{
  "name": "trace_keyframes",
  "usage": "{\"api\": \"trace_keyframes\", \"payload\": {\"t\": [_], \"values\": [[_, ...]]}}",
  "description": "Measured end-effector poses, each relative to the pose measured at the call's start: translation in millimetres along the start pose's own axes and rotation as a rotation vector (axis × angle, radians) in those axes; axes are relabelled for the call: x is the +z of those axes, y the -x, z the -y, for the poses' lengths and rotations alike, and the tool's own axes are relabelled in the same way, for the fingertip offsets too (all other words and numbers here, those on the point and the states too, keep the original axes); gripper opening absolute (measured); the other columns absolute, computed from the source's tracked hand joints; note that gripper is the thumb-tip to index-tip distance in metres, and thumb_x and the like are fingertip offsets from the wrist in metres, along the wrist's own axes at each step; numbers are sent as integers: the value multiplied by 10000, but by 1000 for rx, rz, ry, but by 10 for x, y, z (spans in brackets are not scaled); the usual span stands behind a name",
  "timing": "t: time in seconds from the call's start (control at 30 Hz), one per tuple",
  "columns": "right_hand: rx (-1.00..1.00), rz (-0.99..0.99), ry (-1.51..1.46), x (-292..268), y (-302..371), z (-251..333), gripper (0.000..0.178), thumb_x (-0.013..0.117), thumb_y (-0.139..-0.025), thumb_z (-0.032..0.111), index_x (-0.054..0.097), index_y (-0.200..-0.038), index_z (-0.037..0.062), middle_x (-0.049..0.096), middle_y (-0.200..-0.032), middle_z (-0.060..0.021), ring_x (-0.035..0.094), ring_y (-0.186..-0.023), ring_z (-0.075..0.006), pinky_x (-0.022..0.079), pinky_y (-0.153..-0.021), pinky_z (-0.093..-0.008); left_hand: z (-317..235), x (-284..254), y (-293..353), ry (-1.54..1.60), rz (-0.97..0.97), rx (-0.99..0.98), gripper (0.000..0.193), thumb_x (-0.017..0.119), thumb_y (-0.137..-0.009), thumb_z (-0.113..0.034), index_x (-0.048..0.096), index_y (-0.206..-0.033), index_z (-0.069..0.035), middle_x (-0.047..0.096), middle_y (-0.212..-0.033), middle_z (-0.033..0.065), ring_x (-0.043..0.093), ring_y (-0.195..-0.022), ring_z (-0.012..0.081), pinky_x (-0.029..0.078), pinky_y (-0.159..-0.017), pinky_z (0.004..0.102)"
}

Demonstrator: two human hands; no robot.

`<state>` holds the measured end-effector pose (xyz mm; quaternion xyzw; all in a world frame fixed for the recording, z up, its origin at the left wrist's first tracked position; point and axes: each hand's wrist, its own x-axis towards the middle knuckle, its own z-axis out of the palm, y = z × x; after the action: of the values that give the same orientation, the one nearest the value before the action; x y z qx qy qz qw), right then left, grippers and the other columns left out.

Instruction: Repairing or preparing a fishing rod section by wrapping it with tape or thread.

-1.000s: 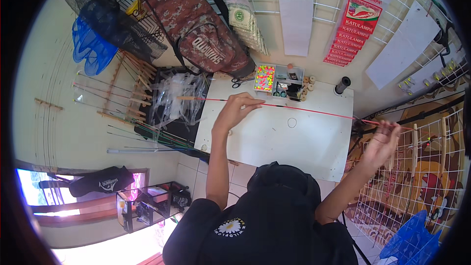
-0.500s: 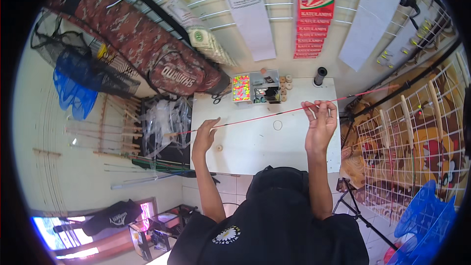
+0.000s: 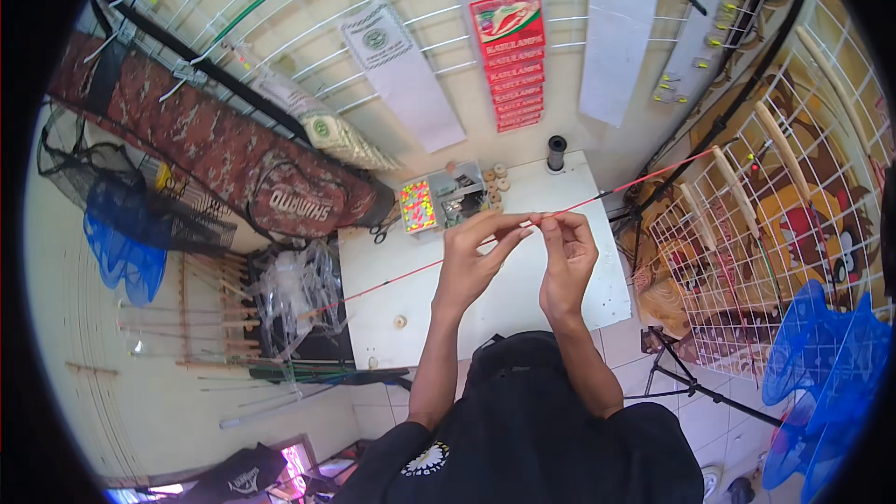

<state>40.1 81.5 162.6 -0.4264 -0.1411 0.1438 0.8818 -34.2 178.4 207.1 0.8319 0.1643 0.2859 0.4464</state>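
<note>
A thin red fishing rod (image 3: 397, 278) with black bands slants over the table, its lighter butt end low on the left and its tip up on the right. My left hand (image 3: 474, 257) pinches around the rod's middle, with thumb and forefinger pressed together. Right beside it, my right hand (image 3: 567, 261) has its fingertips closed on the same stretch of rod. The two hands nearly touch; whether something fine, such as line, is between the fingertips is too small to tell.
On the white table (image 3: 373, 329) stand a box of bright floats (image 3: 418, 204), a clear organiser (image 3: 459, 185), wooden spools (image 3: 493, 189), scissors (image 3: 378, 233) and a black cylinder (image 3: 556, 153). A small wooden ring (image 3: 400, 321) lies nearer. Wire racks (image 3: 714, 271) with rods rise at right.
My left hand has moved right along the rod to meet my right hand, and its fingers have closed. The view has turned right. The thin loop seen on the table earlier no longer shows.
</note>
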Motion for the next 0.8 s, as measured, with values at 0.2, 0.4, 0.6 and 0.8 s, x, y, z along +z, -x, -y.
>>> {"api": "trace_keyframes", "payload": {"t": [0.2, 0.4, 0.6, 0.8], "values": [[-21, 1, -22, -78, -80, 146, 91, 658, -928, 59, 633, -986, -5, 678, -950, -94, 638, -907, -136, 504, -835, -277, -56, 46, 39, 60, -52, 64, 124, 677, -863, 2, 719, -979, 2, 707, -811, 92, 668, -670, 149, 514, -618, 272], [-34, -9, -207, -29, -173, 224, 110, 660, -924, 51, 641, -998, -27, 677, -919, -98, 645, -848, -148, 505, -837, -289, -60, 1, 55, 83, -81, -17, 106, 657, -886, -2, 712, -977, 7, 710, -818, 81, 645, -643, 123, 502, -595, 255], [-52, -10, -211, -27, -155, 280, 130, 677, -904, 26, 645, -1013, -38, 688, -905, -112, 652, -846, -155, 516, -828, -284, -65, -2, 47, 90, -83, -16, 103, 660, -885, -6, 712, -972, 10, 711, -824, 83, 637, -622, 116, 496, -598, 250], [-79, -75, -210, 18, -159, 317, 170, 695, -889, 19, 632, -1035, -41, 690, -906, -117, 654, -845, -157, 515, -828, -284, -48, -5, 46, 108, -63, -16, 118, 659, -877, 4, 717, -980, 6, 710, -815, 84, 639, -617, 118, 496, -595, 255]]}}
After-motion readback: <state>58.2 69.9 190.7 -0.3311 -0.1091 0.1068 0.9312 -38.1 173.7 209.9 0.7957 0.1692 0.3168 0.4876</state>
